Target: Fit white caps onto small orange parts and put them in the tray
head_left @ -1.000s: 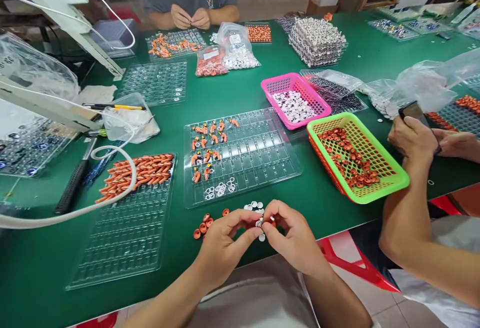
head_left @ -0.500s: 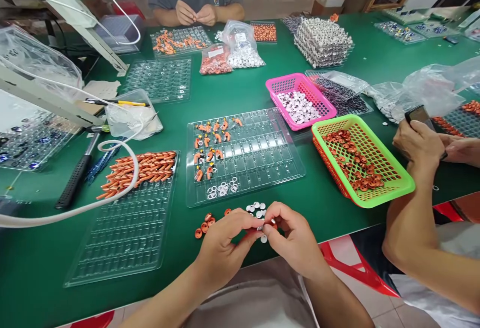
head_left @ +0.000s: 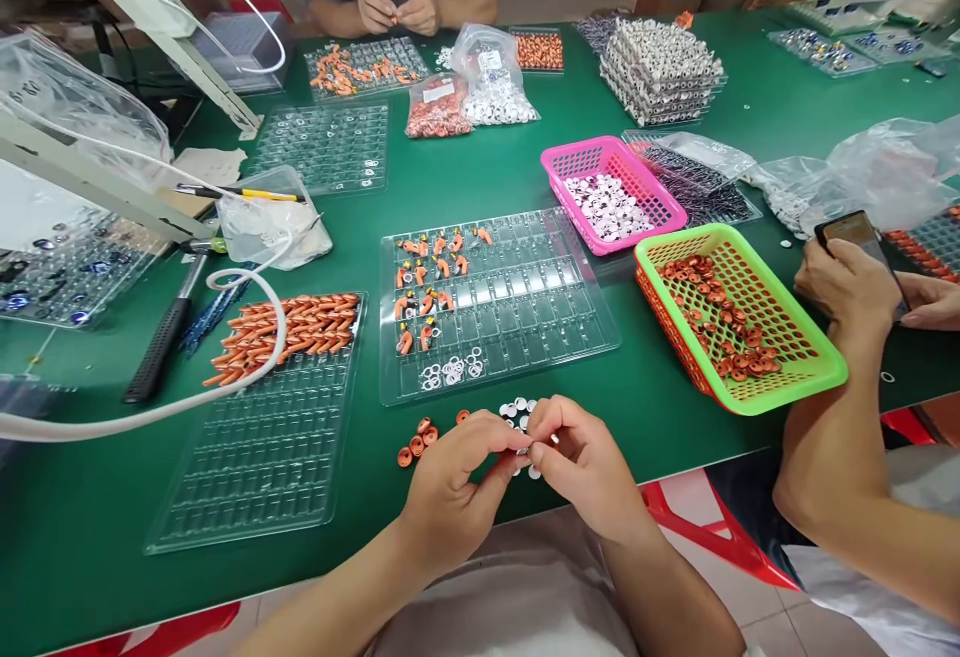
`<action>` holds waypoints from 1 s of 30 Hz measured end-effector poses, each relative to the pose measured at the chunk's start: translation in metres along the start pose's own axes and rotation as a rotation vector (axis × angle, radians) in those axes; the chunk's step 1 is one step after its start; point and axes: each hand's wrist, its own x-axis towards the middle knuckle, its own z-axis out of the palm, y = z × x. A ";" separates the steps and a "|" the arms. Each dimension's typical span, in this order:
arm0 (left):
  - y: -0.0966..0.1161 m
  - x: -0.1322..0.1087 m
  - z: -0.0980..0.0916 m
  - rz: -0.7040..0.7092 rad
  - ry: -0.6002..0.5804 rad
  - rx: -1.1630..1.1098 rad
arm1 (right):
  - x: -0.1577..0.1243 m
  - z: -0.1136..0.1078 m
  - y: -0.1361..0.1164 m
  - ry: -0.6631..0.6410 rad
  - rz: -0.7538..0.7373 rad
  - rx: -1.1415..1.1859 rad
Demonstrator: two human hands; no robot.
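Left hand (head_left: 455,480) and right hand (head_left: 589,469) both pinching a small pale part (head_left: 524,451), detail hidden, white discs (head_left: 520,405) just beyond, orange cups (head_left: 430,435) near left hand, 1 clear tray (head_left: 525,322) farther off

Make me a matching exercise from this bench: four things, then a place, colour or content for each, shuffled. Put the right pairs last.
1. Hammer
2. Loose orange cups
3. Pink basket
4. Phone

A. Contains white discs
B. In a co-worker's hand
C. Black-handled
D. Beside the camera wearer's left hand

Pairs: 1-C, 2-D, 3-A, 4-B
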 end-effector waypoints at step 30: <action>0.006 0.014 -0.013 -0.850 -0.074 -0.620 | -0.007 -0.013 -0.007 -0.021 -0.045 -0.258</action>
